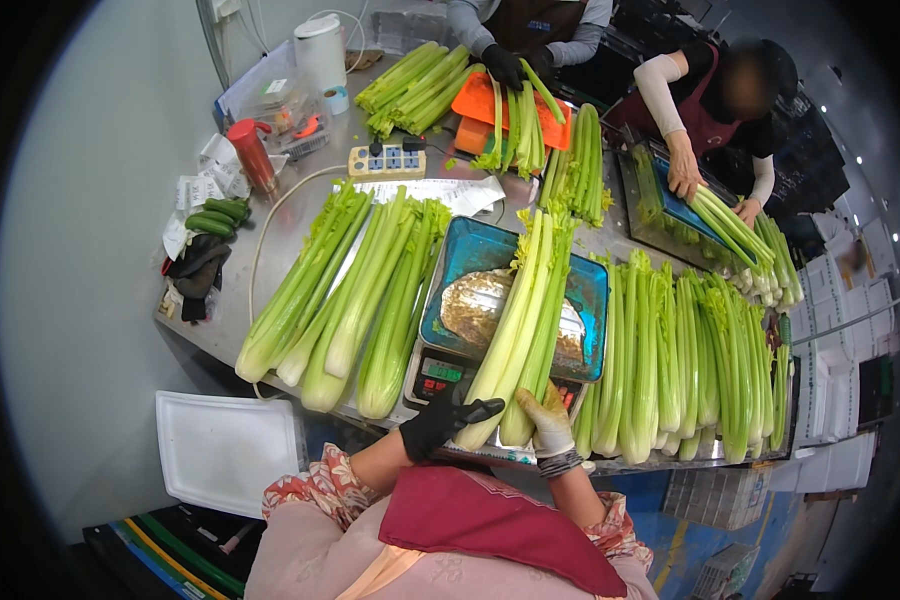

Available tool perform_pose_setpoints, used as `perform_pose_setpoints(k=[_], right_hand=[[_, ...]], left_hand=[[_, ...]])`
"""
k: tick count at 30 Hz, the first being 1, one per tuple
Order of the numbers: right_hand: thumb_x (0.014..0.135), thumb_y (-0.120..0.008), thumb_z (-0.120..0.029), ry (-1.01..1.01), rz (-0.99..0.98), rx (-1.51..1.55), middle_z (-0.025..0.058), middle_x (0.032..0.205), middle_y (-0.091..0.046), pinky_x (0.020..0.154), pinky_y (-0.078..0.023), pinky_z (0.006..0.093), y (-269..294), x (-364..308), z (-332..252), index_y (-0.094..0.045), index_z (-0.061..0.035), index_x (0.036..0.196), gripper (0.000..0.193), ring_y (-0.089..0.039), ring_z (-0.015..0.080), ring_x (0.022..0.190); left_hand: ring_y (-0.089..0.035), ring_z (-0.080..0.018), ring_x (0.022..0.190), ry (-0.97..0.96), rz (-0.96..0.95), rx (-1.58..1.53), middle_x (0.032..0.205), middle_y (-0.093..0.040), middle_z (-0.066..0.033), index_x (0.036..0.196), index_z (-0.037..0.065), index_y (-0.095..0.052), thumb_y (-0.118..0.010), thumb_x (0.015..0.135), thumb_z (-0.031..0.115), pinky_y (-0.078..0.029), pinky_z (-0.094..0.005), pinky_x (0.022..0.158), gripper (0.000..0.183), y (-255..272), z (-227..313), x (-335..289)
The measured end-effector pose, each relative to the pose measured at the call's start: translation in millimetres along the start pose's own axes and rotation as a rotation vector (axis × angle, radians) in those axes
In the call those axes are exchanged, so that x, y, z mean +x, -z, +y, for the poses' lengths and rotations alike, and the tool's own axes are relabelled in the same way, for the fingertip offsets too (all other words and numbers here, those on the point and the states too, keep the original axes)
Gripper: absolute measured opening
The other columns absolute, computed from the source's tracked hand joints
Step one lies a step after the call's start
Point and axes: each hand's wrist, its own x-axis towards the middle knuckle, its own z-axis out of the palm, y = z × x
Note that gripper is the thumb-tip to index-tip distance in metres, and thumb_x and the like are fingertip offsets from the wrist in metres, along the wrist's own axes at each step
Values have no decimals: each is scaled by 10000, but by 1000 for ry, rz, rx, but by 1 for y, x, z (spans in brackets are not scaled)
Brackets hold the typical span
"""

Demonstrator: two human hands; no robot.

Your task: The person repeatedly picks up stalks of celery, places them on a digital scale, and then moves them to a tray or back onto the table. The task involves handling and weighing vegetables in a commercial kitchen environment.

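Two bunches of celery (518, 330) lie lengthwise across the blue tray (595, 310) of a weighing scale (436, 372), their root ends toward me. My left hand (442, 418), in a black glove, has its fingers against the root end of the left bunch. The right bunch's root end is held by my right hand (550, 425), which wears a whitish, stained glove. Left of the scale, several celery bunches (355, 310) are laid side by side. A long row of more celery (670, 360) stretches to the right. The undersides of both hands' grips are hidden.
Across the table, a black-gloved person handles celery at an orange tray (480, 97); another person at right holds celery over a second scale (685, 205). A power strip (387, 161), red bottle (253, 155) and cucumbers (217, 217) sit at left. A white bin (228, 440) stands below.
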Motion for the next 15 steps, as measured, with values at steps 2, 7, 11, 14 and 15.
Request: perform_pose_setpoints(k=[2, 7, 11, 14, 15], right_hand=[[831, -654, -119, -13, 8, 11, 69, 1068, -591, 824, -463, 261, -2, -2, -3, -481, -6, 1195, 418, -562, 141, 934], [833, -652, -121, -27, 20, 30, 63, 1083, -588, 856, -442, 271, -8, -4, -7, -484, -3, 1198, 419, -547, 147, 965], [873, -606, -209, 36, 56, -81, 53, 1106, -578, 911, -399, 295, 4, -2, 9, -489, -4, 1213, 414, -510, 153, 1029], [919, -526, -308, -56, 80, 15, 53, 1122, -566, 902, -403, 295, 6, -10, 12, -482, -13, 1241, 439, -514, 153, 1014], [925, -515, -303, -157, 57, 160, 55, 1109, -570, 869, -434, 306, 7, -14, 9, -492, -23, 1223, 409, -536, 161, 993]], left_hand=[[-583, -97, 927, -48, -8, 69, 1052, -615, -59, 1186, -4, -526, -650, 853, 211, -476, -250, 788, 416, 1, 5, -4], [-601, -127, 904, 27, 74, 71, 1012, -632, -74, 1168, -19, -539, -633, 866, 210, -481, -278, 778, 390, 0, -3, -1], [-606, -130, 881, 45, 172, 223, 989, -636, -91, 1137, -22, -550, -632, 867, 226, -483, -282, 756, 377, -8, 16, -5], [-582, -210, 1011, 169, 142, 394, 1090, -600, -168, 1214, -39, -486, -530, 921, 180, -453, -315, 857, 369, 1, 22, -3], [-574, -185, 1005, -13, 126, 348, 1106, -593, -138, 1223, -30, -484, -455, 947, 229, -451, -300, 859, 379, -3, 28, -9]])
